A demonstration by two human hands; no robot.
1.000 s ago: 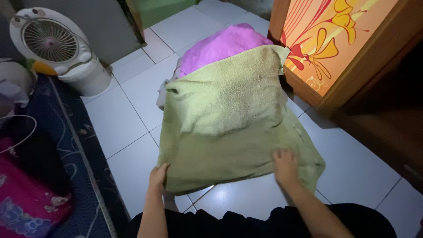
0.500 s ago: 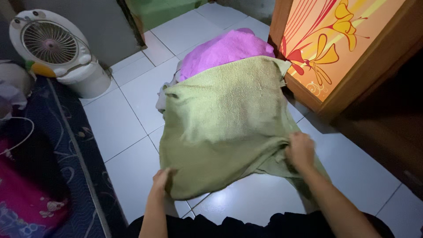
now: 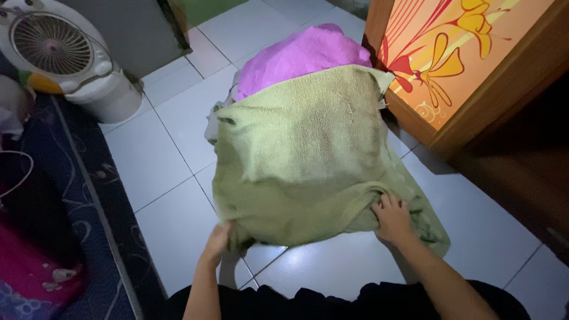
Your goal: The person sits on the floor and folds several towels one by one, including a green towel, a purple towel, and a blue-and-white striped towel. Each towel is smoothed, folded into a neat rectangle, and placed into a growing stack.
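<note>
A large olive-green towel (image 3: 308, 142) is spread over a pile on the white tiled floor. My left hand (image 3: 218, 240) grips its near left corner. My right hand (image 3: 391, 218) pinches a bunched fold at its near right edge. A bright pink towel (image 3: 299, 53) lies under the green one's far end, against the cabinet. A bit of pale cloth (image 3: 213, 121) peeks out at the pile's left side.
A wooden cabinet (image 3: 456, 71) with an orange flower panel stands at the right. A white round fan (image 3: 56, 50) sits at the far left on the floor. A dark blue patterned mattress (image 3: 71, 195) with pink fabric (image 3: 35, 272) runs along the left.
My right hand lifted the towel's near right edge up and over, then drew back toward me with a bunched fold. My left hand stayed at the near left corner.
</note>
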